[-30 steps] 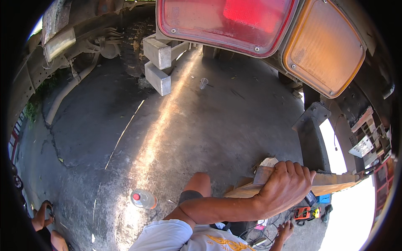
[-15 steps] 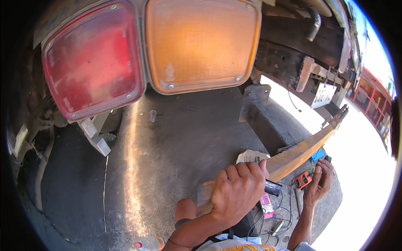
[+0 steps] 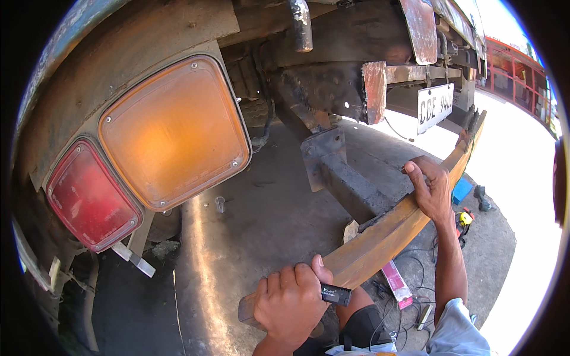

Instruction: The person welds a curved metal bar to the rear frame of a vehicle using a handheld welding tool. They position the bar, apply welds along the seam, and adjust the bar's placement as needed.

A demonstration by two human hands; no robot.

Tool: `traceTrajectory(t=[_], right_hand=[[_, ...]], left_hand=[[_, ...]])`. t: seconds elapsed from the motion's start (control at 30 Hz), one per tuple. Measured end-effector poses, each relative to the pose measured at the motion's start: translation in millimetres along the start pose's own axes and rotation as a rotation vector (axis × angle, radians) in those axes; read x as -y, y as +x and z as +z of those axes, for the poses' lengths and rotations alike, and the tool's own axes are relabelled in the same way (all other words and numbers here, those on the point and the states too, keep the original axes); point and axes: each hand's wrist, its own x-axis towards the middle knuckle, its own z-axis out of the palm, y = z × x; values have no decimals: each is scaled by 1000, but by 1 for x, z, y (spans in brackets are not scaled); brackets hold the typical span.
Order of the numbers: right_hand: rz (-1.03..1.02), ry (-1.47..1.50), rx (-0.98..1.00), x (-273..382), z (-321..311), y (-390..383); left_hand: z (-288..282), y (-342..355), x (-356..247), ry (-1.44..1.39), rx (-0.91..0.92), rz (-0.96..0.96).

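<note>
A long rusty steel beam (image 3: 380,240), with a dark square-tube bracket (image 3: 350,184) joined to its far side, runs diagonally from lower left to upper right. My left hand (image 3: 290,305) is closed over the beam's near end. A small black box-shaped object (image 3: 336,294) sticks out beside that hand's thumb; I cannot make out its kind. My right hand (image 3: 434,190) grips the beam farther along, past the bracket joint, its thumb over the top edge.
A truck's amber lamp (image 3: 178,133) and red lamp (image 3: 94,193) are at left. A white number plate (image 3: 435,108) hangs behind the beam. On the concrete lie a pink-and-white box (image 3: 396,285), cables, a yellow-and-black tape measure (image 3: 465,218) and a blue box (image 3: 461,191).
My right hand has moved from above the floor items onto the beam. The view has shifted right, and the lamps now appear farther left and smaller. My left hand stays on the beam.
</note>
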Motion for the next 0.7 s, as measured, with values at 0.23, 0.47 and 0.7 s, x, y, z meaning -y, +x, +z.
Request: traceTrajectory(t=[0.23,0.47,0.7], right_hand=[[-19,-142,469,-31,-6,46],[128,-147,557,-44,-5,54],[159,-93,590,-43,-9,55]], left_hand=[[-19,1,-7,-73,69,-66],[-23,-5,-6,-238,-175,-22],[-41,-132,10,-1088,371,132]])
